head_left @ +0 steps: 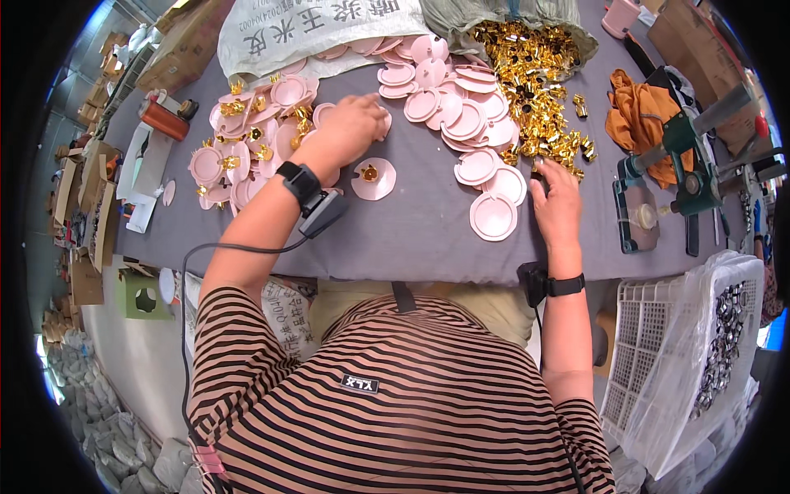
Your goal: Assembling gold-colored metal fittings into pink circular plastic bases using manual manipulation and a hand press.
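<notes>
The left hand (pixel 350 129) curls at pink discs (pixel 288 90), the right hand (pixel 559 202) at gold pieces (pixel 539 123); whether either pinches anything is unclear. Right of both, a green press (pixel 683 152) partly hides orange cloth (pixel 632 114).

Black-and-tan striped shirt (pixel 428 420), black wrist straps (pixel 566 285), thin dark cable (pixel 218 244)

So we've got plain pink discs (pixel 494 217), round with a raised ring, overlapping loosely between our left fingers (pixel 383 123) and right fingers (pixel 546 167). Shiny gold pieces (pixel 539 107) heap up just beyond the right ones. Nearer us than the left fingers, one lone disc (pixel 380 189) lies flat, gold piece on top. More gold-topped discs (pixel 239 156) sit jumbled left of those fingers.
</notes>
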Action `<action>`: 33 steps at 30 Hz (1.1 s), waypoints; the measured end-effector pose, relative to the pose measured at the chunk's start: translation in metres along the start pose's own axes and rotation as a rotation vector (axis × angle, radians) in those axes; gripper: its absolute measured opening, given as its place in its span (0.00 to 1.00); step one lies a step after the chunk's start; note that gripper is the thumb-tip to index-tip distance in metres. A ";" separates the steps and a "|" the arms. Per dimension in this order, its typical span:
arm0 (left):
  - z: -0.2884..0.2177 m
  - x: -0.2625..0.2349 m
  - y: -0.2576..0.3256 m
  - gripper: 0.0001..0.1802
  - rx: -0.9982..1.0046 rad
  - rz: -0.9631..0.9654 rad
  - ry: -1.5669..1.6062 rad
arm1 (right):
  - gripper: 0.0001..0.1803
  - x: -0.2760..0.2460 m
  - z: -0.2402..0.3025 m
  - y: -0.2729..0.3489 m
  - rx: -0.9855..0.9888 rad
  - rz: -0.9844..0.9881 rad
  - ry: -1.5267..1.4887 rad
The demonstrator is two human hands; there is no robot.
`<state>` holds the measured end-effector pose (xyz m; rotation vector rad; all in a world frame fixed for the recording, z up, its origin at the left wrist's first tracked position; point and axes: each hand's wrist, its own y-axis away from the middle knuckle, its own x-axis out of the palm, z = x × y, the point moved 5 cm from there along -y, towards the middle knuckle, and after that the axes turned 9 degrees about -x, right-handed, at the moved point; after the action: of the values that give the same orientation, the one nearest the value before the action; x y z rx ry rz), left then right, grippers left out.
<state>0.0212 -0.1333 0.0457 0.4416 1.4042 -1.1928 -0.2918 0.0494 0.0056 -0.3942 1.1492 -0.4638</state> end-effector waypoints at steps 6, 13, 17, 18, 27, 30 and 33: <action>0.058 0.025 0.010 0.08 -0.206 0.297 -0.275 | 0.19 0.002 -0.011 -0.002 0.027 0.012 0.000; -0.002 -0.010 -0.049 0.15 -0.363 0.344 0.035 | 0.13 0.012 -0.033 -0.002 0.207 0.002 0.003; -0.113 0.005 -0.047 0.17 -0.270 0.212 0.636 | 0.09 0.007 -0.032 0.002 0.168 -0.012 0.011; -0.123 0.012 -0.046 0.17 -0.273 0.213 0.635 | 0.08 0.002 -0.027 0.004 0.189 -0.133 -0.143; -0.131 0.016 -0.041 0.15 -0.854 0.200 1.106 | 0.16 -0.014 0.035 0.017 0.232 -0.227 -0.634; -0.150 0.013 -0.041 0.11 -0.875 0.073 1.614 | 0.20 -0.020 0.064 0.005 0.023 -0.166 -0.551; -0.160 0.003 -0.041 0.12 -0.842 0.061 1.612 | 0.20 -0.015 0.065 0.006 -0.033 -0.215 -0.495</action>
<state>-0.0949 -0.0171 0.0266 0.8566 2.9759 0.1677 -0.2357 0.0667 0.0369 -0.6263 0.6372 -0.4997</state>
